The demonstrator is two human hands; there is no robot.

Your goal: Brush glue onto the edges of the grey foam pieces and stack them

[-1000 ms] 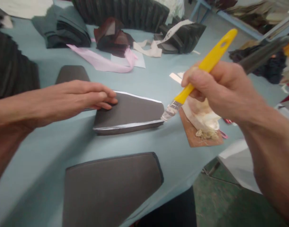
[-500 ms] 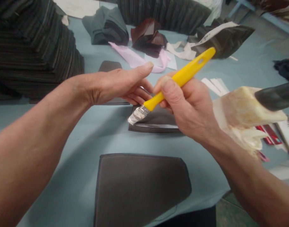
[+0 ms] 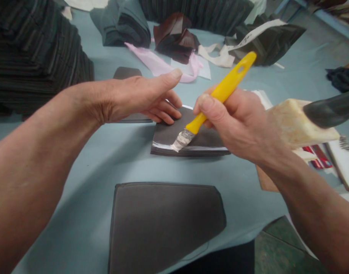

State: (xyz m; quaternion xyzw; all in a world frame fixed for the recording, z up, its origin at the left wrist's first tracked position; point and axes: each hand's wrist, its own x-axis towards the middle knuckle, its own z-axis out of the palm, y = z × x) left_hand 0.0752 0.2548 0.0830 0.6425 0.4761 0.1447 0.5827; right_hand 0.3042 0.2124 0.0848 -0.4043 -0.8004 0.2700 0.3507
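A yellow-handled brush [image 3: 224, 89] is gripped in my right hand [image 3: 231, 118]. Its whitish, coated bristles touch the near edge of a small stack of dark grey panels [image 3: 203, 135], where a white line of paste-like coating runs along the edge. My left hand [image 3: 151, 97] reaches over the left part of that stack with fingers extended and thumb raised; its fingertips rest on or just above the top panel. Closer to me lies another dark grey panel [image 3: 167, 224], flat, with one slanted corner. A further dark panel [image 3: 127, 72] is partly hidden behind my left hand.
Tall piles of dark pieces stand at the left [image 3: 37, 57] and at the back [image 3: 197, 15]. Folded dark cloth [image 3: 121, 24], a brown bundle [image 3: 176, 36] and a pink strip [image 3: 154, 62] lie beyond my hands. A yellowish block-shaped container [image 3: 303, 120] with a dark handle is at right.
The brush has moved right along the stack's near edge, leaving white coating at the left end. My left hand's fingers now lie over the top panel.
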